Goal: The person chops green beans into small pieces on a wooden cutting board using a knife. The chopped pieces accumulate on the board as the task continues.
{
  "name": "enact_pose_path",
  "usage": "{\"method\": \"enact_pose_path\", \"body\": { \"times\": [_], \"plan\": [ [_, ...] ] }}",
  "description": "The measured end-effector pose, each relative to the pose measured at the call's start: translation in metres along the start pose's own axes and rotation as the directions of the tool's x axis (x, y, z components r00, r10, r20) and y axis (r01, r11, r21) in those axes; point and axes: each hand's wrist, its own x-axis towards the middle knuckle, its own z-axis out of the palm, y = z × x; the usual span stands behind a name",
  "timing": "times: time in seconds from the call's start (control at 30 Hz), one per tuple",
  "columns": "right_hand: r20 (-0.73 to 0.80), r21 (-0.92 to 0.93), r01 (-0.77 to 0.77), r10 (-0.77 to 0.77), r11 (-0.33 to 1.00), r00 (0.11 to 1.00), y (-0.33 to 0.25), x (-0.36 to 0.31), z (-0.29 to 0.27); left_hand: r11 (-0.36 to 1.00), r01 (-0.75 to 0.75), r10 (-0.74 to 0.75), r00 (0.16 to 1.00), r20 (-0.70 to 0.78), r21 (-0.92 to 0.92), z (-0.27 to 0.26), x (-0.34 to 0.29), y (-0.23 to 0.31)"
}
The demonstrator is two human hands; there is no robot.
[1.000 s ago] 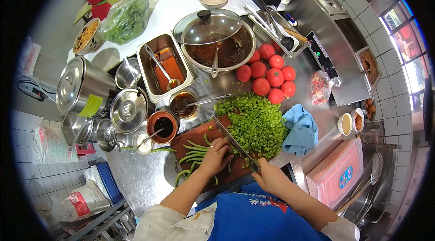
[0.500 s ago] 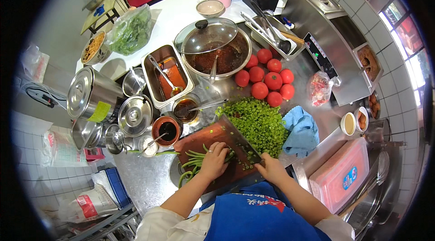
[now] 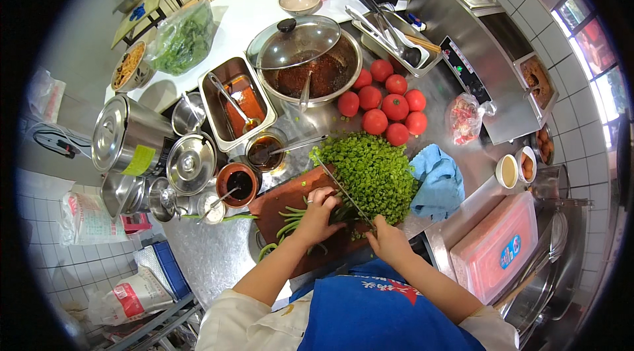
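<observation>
My left hand (image 3: 319, 213) presses down on a bundle of long green beans (image 3: 288, 224) lying on a reddish-brown cutting board (image 3: 276, 204). My right hand (image 3: 388, 242) grips the handle of a cleaver (image 3: 343, 191), whose blade stands edge-down across the beans right beside my left fingers. A big heap of chopped green pieces (image 3: 370, 169) fills the board's far right part, just behind the blade.
Several red tomatoes (image 3: 386, 103) and a blue cloth (image 3: 437, 179) lie beyond the heap. A lidded pan of dark sauce (image 3: 310, 60), a steel tray (image 3: 236, 103), sauce bowls (image 3: 239, 182), steel pots (image 3: 129, 136) and a pink tray (image 3: 495, 245) crowd the metal counter.
The cleaver blade has come down onto the beans close to my left fingers. My left hand stays on the bundle. The view has shifted slightly.
</observation>
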Motion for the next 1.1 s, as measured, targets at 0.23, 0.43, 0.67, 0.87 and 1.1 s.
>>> {"method": "enact_pose_path", "body": {
  "times": [0.23,0.43,0.67,0.87,1.1],
  "plan": [
    [0.024,-0.002,-0.015,0.016,1.0,1.0,0.001,0.001,0.002,0.986,-0.052,0.036,0.994,0.106,0.156,0.006,-0.008,-0.003],
    [0.145,-0.071,-0.045,0.055,0.996,0.988,-0.02,0.008,-0.042,0.979,-0.068,0.058,0.996,0.061,0.19,0.014,-0.007,-0.011],
    [0.188,-0.101,-0.072,0.09,0.992,0.978,-0.029,0.0,-0.034,0.989,-0.058,0.049,0.997,0.067,0.137,0.01,-0.004,-0.009],
    [0.216,-0.106,-0.054,0.076,0.993,0.974,-0.034,0.008,-0.054,0.994,-0.065,0.062,0.997,0.041,0.092,0.008,-0.007,-0.014],
    [0.168,-0.08,-0.045,0.058,0.996,0.984,-0.015,0.013,-0.02,0.995,-0.06,0.057,0.997,0.047,0.081,0.01,-0.002,-0.011]
  ]
}}
